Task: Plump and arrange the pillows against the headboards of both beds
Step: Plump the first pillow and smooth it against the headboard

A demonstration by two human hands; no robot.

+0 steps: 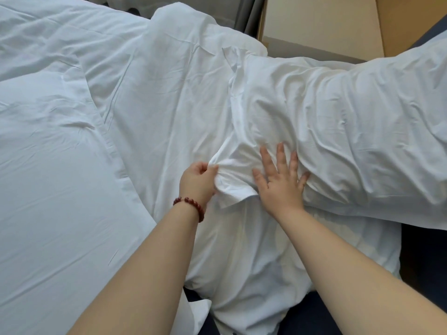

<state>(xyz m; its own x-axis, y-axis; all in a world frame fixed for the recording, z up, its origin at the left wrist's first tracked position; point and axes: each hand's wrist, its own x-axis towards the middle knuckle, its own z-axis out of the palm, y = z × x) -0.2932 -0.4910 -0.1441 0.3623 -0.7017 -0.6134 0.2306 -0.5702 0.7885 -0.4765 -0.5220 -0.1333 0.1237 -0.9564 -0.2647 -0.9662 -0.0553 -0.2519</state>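
Note:
A white pillow [350,131] lies across the right side of the bed, its near corner bunched into loose pillowcase cloth. My left hand [197,182], with a red bead bracelet on the wrist, pinches that loose corner. My right hand [280,177] presses flat on the pillow just beside it, fingers spread. Under them lies a second white pillow [169,97] that runs from the far edge down toward me. A third white pillow [53,189] fills the left.
A wrinkled white duvet [48,32] covers the bed at the upper left. A tan wooden headboard panel [326,25] stands at the top right. Dark blue fabric [423,250] shows at the right edge and at the bottom between my arms.

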